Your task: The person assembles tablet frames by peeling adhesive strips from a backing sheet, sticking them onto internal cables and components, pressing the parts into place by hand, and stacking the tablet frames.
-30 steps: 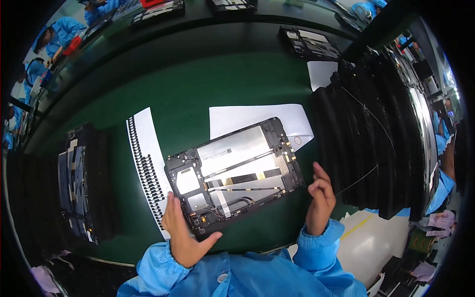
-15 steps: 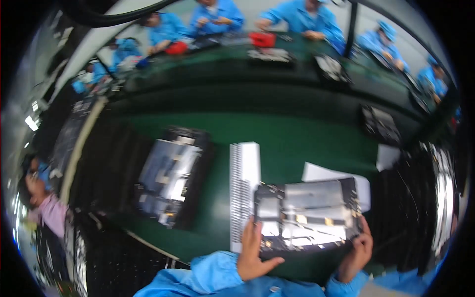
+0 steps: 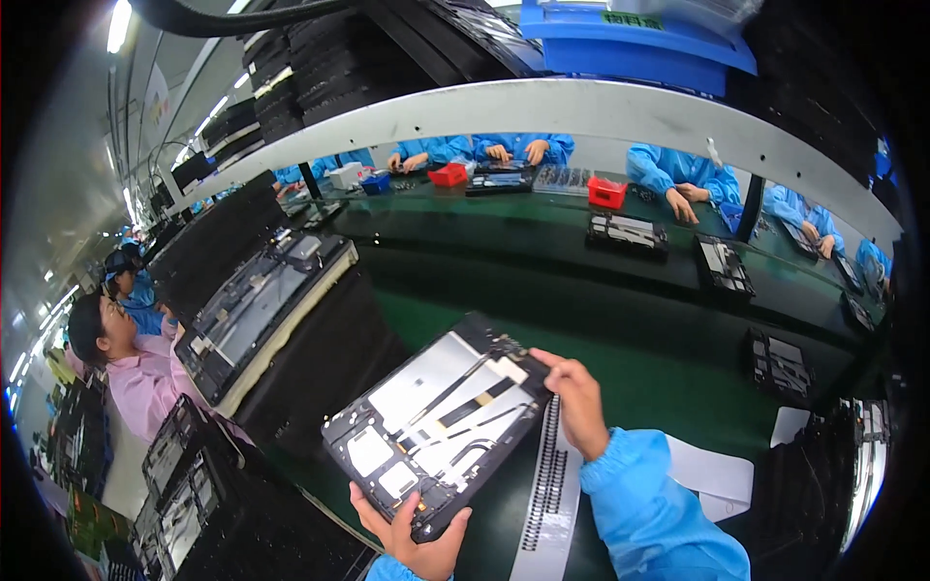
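An opened tablet-like device, with a black frame, silver panels and dark ribbon cables, is held tilted in front of me, inner side up. My left hand grips its near lower corner, thumb and fingers around the edge. My right hand holds the far right corner, with the thumb along the rim and the other fingers partly hidden. A spiral-bound booklet lies on the green table just right of the device, under my right forearm. White paper lies beyond my right sleeve.
At left a tall stack of black trays bears another opened device. More stacked devices stand at right. A grey shelf beam crosses above, carrying a blue bin. Co-workers in blue work across the table; a person in pink is at left.
The device has moved from right of the booklet to its left, turned and tilted. My right hand has shifted to its far corner. My view has swung up and left.
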The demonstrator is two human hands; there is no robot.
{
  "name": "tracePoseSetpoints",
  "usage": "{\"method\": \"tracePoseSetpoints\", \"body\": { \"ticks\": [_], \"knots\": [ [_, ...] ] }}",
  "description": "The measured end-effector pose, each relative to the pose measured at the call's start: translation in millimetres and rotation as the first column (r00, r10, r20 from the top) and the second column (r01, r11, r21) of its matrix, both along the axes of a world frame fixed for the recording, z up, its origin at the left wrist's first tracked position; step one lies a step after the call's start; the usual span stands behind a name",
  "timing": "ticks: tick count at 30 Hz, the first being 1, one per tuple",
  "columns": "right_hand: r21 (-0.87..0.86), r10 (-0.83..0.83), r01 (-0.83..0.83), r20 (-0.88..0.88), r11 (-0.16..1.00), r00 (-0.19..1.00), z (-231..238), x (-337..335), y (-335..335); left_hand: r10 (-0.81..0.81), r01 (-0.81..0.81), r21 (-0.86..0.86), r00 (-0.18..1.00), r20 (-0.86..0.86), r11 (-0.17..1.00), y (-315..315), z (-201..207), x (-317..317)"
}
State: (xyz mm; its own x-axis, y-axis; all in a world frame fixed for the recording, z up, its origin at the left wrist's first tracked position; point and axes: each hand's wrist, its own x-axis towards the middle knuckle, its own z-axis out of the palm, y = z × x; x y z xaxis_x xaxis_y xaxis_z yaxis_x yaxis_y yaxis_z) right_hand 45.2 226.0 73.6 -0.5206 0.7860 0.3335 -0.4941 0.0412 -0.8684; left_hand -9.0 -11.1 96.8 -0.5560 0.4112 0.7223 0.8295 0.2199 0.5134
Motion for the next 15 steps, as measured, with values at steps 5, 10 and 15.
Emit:
{"method": "tracePoseSetpoints", "body": {
  "ticks": [5, 10, 15],
  "knots": [
    [-0.076, 0.101, -0.100, 0.002, 0.992, 0.995, -8, -55, 19, 0.146, -0.147, 0.009, 0.988, 0.048, 0.989, 13, -28, -13],
    [-0.098, -0.069, 0.056, -0.142, 0.994, 0.987, -17, -76, 15, -0.057, -0.097, 0.379, 0.926, 0.373, 0.920, 19, -43, -14],
    [-0.330, -0.397, 0.363, -0.041, 0.872, 0.917, -34, -98, 21, -0.313, -0.228, 0.692, 0.765, 0.563, 0.685, 27, -58, -48]
  ]
}}
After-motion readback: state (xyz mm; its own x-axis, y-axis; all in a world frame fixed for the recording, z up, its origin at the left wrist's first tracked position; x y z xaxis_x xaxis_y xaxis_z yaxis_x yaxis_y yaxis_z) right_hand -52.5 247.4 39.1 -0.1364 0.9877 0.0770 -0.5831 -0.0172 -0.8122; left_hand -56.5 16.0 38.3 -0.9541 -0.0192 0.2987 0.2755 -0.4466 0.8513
